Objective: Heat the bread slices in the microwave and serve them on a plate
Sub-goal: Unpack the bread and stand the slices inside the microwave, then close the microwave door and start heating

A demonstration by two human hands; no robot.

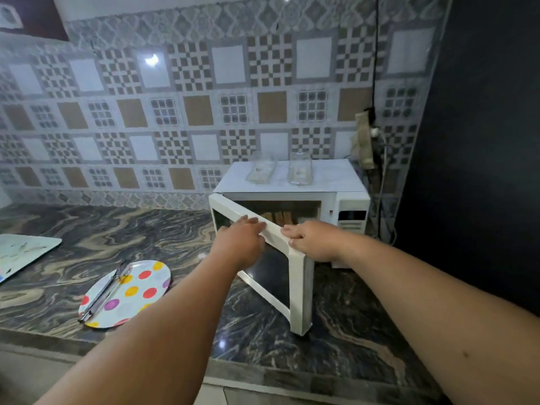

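Observation:
A white microwave (327, 176) stands on the counter at the right, its door (298, 287) swung wide open toward me. Bread slices (280, 217) show inside the cavity. My left hand (242, 241) rests on the door's top edge with its fingers laid over it. My right hand (312, 239) grips the same top edge nearer the free corner, fingers curled round it. A polka-dot plate (137, 290) lies on the counter at the left, with metal tongs (105, 290) resting across it.
Two clear glass dishes (299, 169) sit on top of the microwave. A pale tray (23, 252) lies at the far left. A socket with cables (368, 138) hangs on the wall beside a dark surface (482, 141) at the right. Marble counter (102, 229).

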